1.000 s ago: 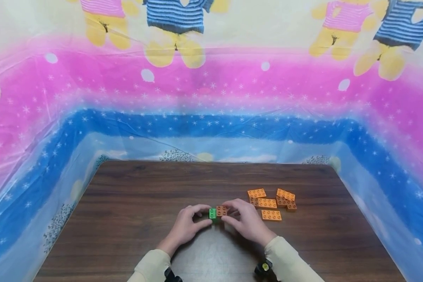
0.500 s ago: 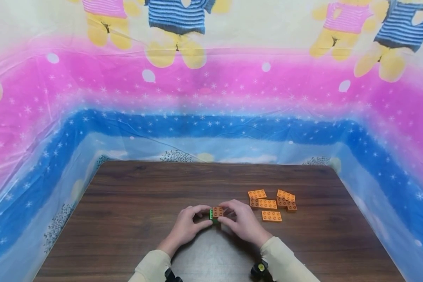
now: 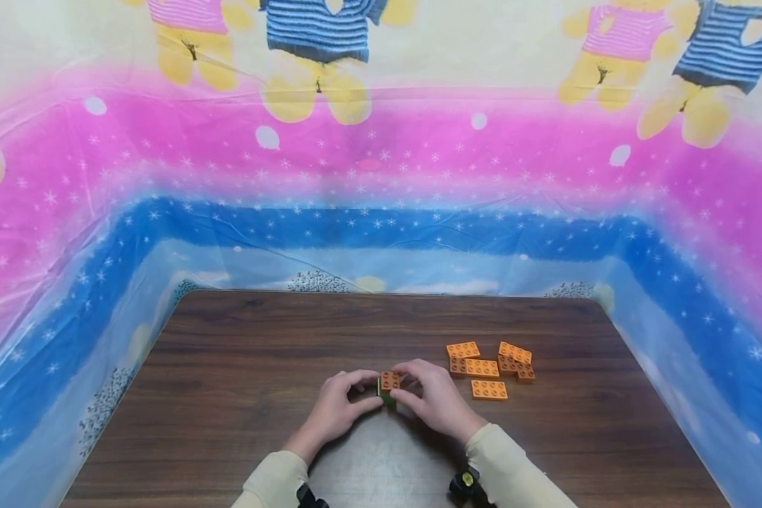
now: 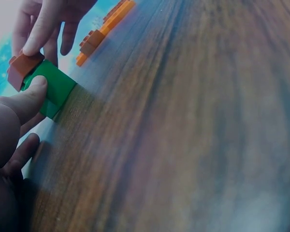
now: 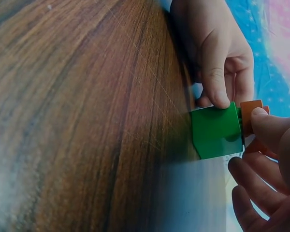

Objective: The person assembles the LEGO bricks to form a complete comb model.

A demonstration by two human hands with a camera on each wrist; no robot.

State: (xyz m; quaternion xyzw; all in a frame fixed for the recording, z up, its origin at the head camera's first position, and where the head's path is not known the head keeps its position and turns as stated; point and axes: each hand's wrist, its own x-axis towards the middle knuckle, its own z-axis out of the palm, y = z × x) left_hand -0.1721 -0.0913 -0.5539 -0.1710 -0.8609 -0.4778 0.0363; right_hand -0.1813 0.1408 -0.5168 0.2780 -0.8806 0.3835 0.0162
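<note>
Near the middle of the table, my left hand (image 3: 336, 408) pinches a green building brick (image 5: 215, 133) between thumb and fingers. The green brick stands at the tabletop. Across from it, my right hand (image 3: 441, 403) pinches a reddish-brown studded brick (image 3: 390, 381) right over the green one. In the right wrist view, a narrow gap with green studs shows between the two bricks. The brown brick (image 4: 25, 67) looks slightly tilted against the green brick (image 4: 55, 87) in the left wrist view. From the head, the brown brick hides nearly all of the green brick's top.
Right of my right hand lie several loose bricks: orange ones (image 3: 462, 349), (image 3: 490, 389) and brown ones (image 3: 525, 372), some overlapping. They rest on a dark wood-grain table (image 3: 260, 339). A printed pink and blue cloth (image 3: 381, 183) hangs behind the table's far edge.
My right hand has moved left with the brown brick, from beside the green brick's studs to over them. My left hand and the loose bricks have stayed put.
</note>
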